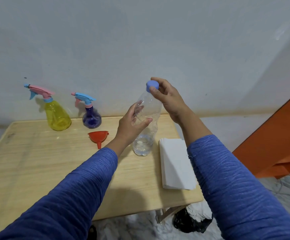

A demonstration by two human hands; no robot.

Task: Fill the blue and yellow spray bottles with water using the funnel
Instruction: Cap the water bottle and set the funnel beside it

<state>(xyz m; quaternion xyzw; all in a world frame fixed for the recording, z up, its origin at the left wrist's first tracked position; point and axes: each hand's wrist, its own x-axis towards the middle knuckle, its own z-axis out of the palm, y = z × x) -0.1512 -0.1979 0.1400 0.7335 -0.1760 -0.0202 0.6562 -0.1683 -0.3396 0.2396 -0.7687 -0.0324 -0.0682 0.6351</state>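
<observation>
Left hand: I see the left hand [132, 124] wrapped round the middle of a clear water bottle [146, 122], thumb across the front, fingers curled behind and showing blurred through the plastic.
Right hand: the right hand [166, 97] pinches the bottle's blue cap [152, 85] from above, thumb on the near side, fingers over the far side. I cannot tell whether the cap is tight or loosened.
Water bottle: it stands on the wooden table [37, 161], leaning slightly, crumpled at the waist just below the left hand's grip. Water fills only the bottom part, well below both hands.
Funnel: a red funnel [98, 136] lies on its side on the table, just left of the left wrist, spout toward me.
Blue spray bottle: a dark blue spray bottle [91, 116] with its trigger head on stands left of the gripped bottle, beyond the funnel. Its contents are hard to make out.
Yellow spray bottle: a yellow spray bottle [57, 116] stands farther left again, trigger head on.
Paper: a white stack of paper [173, 163] lies right of the bottle's base, its right edge hidden under my right sleeve.
Under the table: a black bag [191, 222] sits on the floor, partly cut off by the table edge and the sleeve.
</observation>
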